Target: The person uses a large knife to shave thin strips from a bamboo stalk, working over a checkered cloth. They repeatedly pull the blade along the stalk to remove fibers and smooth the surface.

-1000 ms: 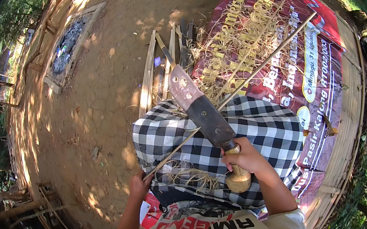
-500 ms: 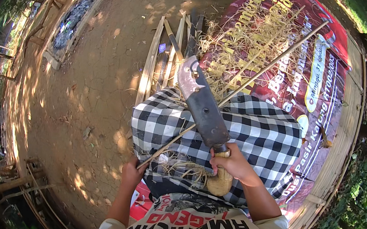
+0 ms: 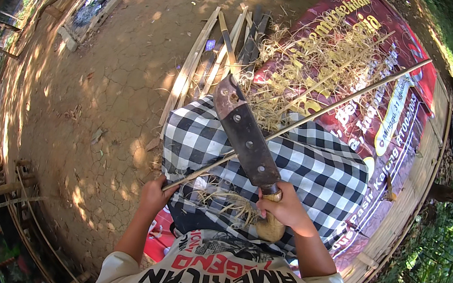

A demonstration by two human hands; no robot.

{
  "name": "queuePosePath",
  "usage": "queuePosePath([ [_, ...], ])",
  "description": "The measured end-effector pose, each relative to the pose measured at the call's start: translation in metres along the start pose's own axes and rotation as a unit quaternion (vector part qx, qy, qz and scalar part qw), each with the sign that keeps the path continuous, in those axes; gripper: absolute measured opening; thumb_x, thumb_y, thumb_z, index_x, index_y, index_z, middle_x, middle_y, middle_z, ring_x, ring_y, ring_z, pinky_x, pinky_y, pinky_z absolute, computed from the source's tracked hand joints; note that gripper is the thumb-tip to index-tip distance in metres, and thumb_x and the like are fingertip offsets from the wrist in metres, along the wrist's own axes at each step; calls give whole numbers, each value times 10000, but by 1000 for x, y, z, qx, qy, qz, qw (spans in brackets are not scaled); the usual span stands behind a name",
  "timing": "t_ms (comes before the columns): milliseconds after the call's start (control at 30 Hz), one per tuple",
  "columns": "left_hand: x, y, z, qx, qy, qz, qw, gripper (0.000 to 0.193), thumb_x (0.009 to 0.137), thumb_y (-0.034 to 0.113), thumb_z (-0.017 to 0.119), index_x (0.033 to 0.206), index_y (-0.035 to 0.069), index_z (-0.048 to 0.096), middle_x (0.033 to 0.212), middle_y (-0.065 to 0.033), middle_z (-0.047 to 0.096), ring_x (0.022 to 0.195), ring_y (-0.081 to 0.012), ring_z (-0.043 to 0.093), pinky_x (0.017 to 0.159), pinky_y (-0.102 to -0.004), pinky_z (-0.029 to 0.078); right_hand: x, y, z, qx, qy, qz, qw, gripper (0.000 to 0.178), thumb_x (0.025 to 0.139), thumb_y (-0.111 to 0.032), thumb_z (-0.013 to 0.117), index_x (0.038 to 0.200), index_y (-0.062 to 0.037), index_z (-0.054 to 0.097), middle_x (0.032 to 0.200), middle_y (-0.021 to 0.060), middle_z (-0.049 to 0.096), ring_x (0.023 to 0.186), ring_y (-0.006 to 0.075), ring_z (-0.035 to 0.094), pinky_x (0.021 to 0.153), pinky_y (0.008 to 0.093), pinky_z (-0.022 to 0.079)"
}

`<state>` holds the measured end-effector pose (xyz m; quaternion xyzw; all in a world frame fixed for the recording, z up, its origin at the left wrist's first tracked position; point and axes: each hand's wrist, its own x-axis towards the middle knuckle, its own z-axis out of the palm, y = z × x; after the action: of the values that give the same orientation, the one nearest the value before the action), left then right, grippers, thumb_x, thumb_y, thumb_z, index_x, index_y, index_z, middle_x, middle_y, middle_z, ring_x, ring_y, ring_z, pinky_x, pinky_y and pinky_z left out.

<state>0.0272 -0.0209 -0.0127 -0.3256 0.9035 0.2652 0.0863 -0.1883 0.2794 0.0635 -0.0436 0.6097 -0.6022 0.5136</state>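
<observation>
My right hand (image 3: 286, 209) is wrapped round the curved wooden handle of a broad machete (image 3: 247, 135). Its dark blade slants up and left over a black-and-white checkered cloth (image 3: 319, 174) on my lap. At the left edge of the cloth, my left hand (image 3: 156, 194) is closed on the near end of a long thin bamboo stick (image 3: 352, 98). The stick runs diagonally to the upper right and passes beneath the blade; whether the two touch I cannot tell. Pale curled shavings (image 3: 224, 198) lie on the cloth between my hands.
Beyond my lap, a heap of shavings (image 3: 328, 60) covers part of a maroon printed banner (image 3: 347, 137). Split bamboo strips (image 3: 196, 57) lie left of it, beside dark strips (image 3: 250, 47). An ash-filled pit (image 3: 99, 1) is at the far left. Bamboo edging (image 3: 401, 204) borders the right side.
The stick's far end has shifted to the right and slightly nearer. My left hand has moved a little up and left with the near end. The blade's tip has swung slightly left.
</observation>
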Motion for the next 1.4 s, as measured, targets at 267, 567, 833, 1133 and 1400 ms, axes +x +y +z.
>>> queuePosePath([
  [267,2,18,-6,-6,0,-11,1000,434,760,396,764,753,-2,589,667,-209,620,656,-425,617,587,-482,469,5,4,5,61,32,-14,998,147,749,79,640,858,21,560,676,66,581,576,145,591,554,287,468],
  [567,1,5,1,-39,-15,-35,999,420,764,374,751,762,-4,568,682,-215,618,688,-433,617,610,-487,465,1,1,5,50,3,-16,999,138,751,62,642,860,21,568,678,55,578,550,133,571,532,280,450],
  [833,4,9,-3,-49,-25,-37,998,416,766,363,755,767,-13,577,678,-220,608,685,-435,608,604,-476,459,9,13,15,7,-21,-10,1000,146,751,61,656,850,14,560,691,56,581,577,134,587,571,282,467],
  [1133,5,6,2,-73,-20,-35,997,385,765,330,752,795,-16,584,662,-212,596,651,-425,592,582,-460,448,15,12,15,-30,-71,15,997,123,759,-11,665,846,9,581,678,37,594,535,96,560,515,267,456],
  [1400,4,1,5,-88,-20,-39,995,375,777,325,742,798,-15,584,663,-203,601,639,-406,595,582,-443,453,21,10,20,-12,-80,39,996,134,745,51,660,832,14,566,643,50,578,543,123,569,537,276,463],
])
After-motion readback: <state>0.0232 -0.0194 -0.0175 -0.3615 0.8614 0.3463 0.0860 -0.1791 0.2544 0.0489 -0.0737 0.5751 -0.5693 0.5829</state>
